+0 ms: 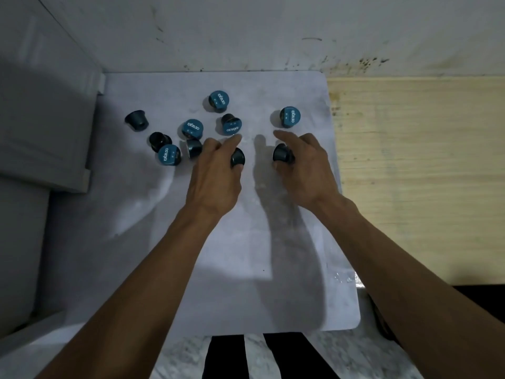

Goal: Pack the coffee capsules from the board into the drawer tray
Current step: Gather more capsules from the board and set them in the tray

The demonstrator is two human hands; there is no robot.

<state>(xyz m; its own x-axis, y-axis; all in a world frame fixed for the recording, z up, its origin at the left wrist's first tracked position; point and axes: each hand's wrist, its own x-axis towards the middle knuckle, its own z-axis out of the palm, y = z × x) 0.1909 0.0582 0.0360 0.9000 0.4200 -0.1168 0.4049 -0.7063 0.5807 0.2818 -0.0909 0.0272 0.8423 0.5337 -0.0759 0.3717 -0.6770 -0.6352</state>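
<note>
Eight loose capsules (191,129) beyond both hands, left hand (216,170) and right hand (303,165) each curled around one capsule.

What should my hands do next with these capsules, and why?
Probably lift both hands and carry what they hold towards the tray. The left hand already grips a dark capsule and the right hand grips another, while seven more lie loose on the white board. The tray itself is not clearly in view.

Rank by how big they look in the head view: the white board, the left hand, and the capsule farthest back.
1. White board, clearly largest.
2. Left hand.
3. Back capsule, smallest, though it lies farther from the camera.
</note>
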